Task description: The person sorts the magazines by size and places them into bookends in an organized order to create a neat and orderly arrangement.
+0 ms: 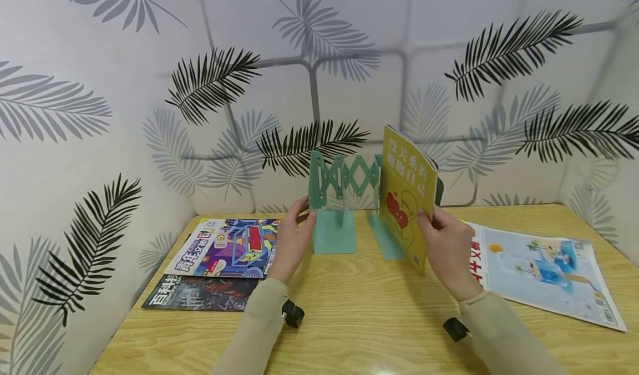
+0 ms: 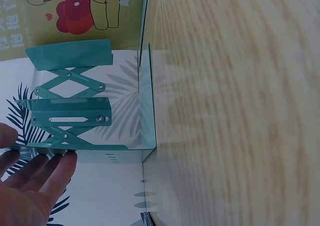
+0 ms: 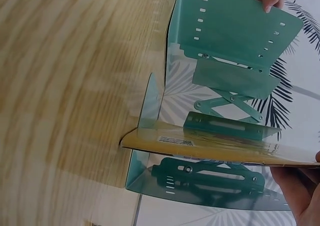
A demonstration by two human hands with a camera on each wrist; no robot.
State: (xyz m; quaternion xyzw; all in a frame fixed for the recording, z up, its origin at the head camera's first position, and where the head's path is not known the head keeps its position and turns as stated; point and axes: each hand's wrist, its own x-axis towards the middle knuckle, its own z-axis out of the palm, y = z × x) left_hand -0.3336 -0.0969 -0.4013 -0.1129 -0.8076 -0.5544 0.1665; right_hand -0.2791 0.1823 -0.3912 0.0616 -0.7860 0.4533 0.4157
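Note:
A green expandable bookend (image 1: 334,231) with crisscross slats stands at the back of the table. My left hand (image 1: 293,236) pinches the front edge of its left end plate; in the left wrist view the fingers (image 2: 57,178) lie along the plate's outer face. My right hand (image 1: 446,247) grips a yellow book (image 1: 406,197) by its near edge, thumb on the cover. Upright and slightly tilted, the book stands inside the bookend near the right end plate (image 3: 210,198), its lower edge close to the base. It hides most of that right side in the head view.
On the left, a colourful magazine (image 1: 234,247) overlaps a dark magazine (image 1: 199,294). A pale blue magazine (image 1: 544,269) lies on the right, partly behind my right hand. The wooden table (image 1: 359,319) meets a leaf-patterned cloth (image 1: 349,97) at the back.

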